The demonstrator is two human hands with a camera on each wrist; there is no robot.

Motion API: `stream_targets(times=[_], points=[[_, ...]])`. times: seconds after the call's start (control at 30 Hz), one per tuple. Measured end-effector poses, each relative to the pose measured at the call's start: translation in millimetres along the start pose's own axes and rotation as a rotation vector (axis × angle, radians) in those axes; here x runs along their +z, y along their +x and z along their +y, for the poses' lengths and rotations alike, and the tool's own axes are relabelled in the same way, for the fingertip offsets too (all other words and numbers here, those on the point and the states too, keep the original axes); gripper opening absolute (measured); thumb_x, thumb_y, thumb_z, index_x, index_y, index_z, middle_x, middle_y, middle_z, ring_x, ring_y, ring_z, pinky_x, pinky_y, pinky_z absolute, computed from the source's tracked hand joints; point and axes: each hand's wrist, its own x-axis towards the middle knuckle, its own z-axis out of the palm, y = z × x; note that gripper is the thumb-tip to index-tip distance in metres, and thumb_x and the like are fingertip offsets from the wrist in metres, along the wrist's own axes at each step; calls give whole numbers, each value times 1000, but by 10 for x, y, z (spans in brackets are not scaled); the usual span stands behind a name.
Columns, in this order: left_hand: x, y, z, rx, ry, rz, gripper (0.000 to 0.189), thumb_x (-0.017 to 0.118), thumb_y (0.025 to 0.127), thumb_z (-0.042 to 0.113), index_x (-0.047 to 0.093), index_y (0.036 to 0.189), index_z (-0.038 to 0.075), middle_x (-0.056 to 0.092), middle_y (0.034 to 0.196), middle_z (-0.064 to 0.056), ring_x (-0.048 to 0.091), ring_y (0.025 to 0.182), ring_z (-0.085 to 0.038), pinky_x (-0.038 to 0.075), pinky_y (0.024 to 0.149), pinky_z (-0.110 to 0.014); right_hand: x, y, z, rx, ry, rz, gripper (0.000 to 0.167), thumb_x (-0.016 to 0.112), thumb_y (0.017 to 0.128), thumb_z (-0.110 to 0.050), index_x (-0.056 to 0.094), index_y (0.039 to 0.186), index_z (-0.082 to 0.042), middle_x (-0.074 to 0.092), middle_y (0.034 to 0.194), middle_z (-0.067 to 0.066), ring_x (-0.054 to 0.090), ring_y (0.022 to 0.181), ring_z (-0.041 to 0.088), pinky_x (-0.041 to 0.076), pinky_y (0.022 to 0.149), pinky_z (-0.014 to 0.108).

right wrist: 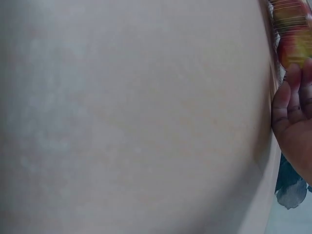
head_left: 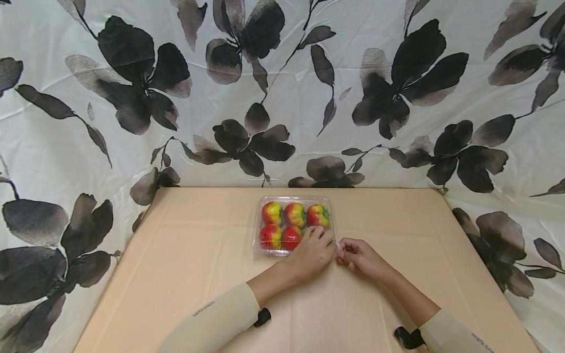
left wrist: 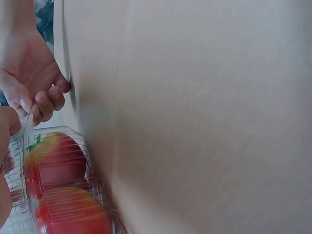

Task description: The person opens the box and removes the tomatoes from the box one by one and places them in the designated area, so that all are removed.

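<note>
A clear plastic clamshell box [head_left: 257, 240] holds several red and yellow apple-like fruits [head_left: 272, 213] with green at their tops. My left hand [head_left: 310, 255] lies over the box's front right corner, its bent fingers on the lid and gripping there. Just to the right, my right hand [head_left: 359, 257] pinches the clear edge at that corner between thumb and fingers. The left wrist view brings the right hand [left wrist: 34, 73] close to the lid's rim, above two fruits [left wrist: 58, 161]. Part of the left hand shows at that view's left border. The left hand covers the front right compartment.
The box rests on a table with a light tan cover [head_left: 198, 294], near its far edge. Behind and beside the table hangs a white cloth [head_left: 318, 108] with dark flowers. Each forearm wears a beige sleeve [head_left: 216, 314], with a small black wrist camera [head_left: 408, 338] near the cuff.
</note>
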Motion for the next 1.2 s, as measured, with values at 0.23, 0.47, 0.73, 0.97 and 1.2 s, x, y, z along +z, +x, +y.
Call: stream_targets(times=[0.23,0.47,0.73,0.97,1.2], points=[[-33,27,-37,-16,-45,10,15,61,104,24,74,107,18,60,109,-1,54,101,-20,53,90,-36,-51,27,19,4,19,-23,14,54,103,-3,57,94,8,60,87,29,60,80,22,54,73,25],[-83,73,-111,-28,-83,34,19,63,103,28,69,118,17,64,116,-2,57,108,-19,54,91,-31,-92,53,43,-2,33,-48,16,53,105,-4,58,97,9,60,88,29,60,81,22,54,73,24],[-140,111,-241,-35,-147,122,38,79,93,31,71,123,10,69,115,-4,60,105,-19,55,89,-28,-139,85,62,15,30,-51,16,55,105,-6,60,99,8,64,90,26,62,82,18,57,74,24],[-232,174,-386,-10,-102,192,40,79,92,29,70,124,8,72,118,-5,66,111,-21,58,94,-31,-186,103,89,-11,61,-74,18,54,106,-7,57,97,8,63,91,19,63,84,17,59,75,25],[-362,227,-586,-34,-37,183,40,75,95,31,68,126,6,71,123,-8,68,116,-26,57,97,-37,-224,129,108,12,58,-80,18,54,107,-10,59,99,6,64,93,24,63,85,18,59,77,24]])
